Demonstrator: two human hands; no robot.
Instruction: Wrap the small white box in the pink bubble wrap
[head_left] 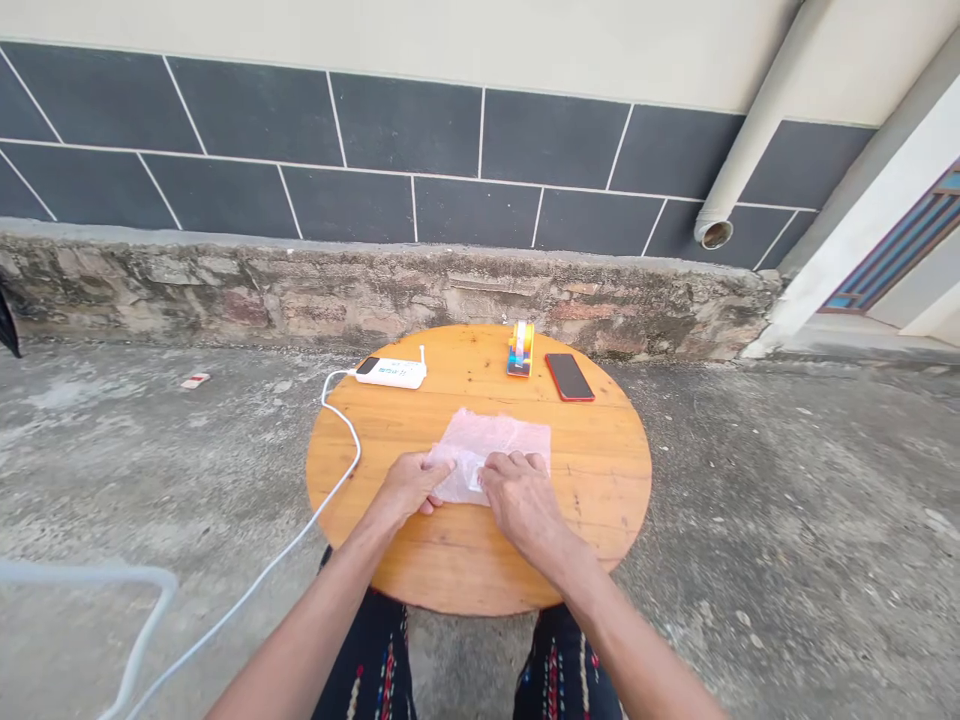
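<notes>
A translucent pink sheet of bubble wrap (499, 432) lies across the near middle of the round wooden table. My left hand (405, 485) pinches its near left edge, thumb on top and fingers tucked partly beneath. On the near right part, my right hand (517, 490) presses down with curled fingers closed on the wrap; its fingertips are partly hidden from above. A small white patch (475, 478) shows beside those fingertips, between the two hands. Whether it lies on or under the wrap, I cannot tell.
The round table (600, 510) also carries a white power strip (394, 373) with a cable (292, 545) running off its left side. Behind the wrap stand a yellow-and-blue tape dispenser (520, 350) and a red-edged phone (570, 377). A stone-based wall (360, 295) rises beyond.
</notes>
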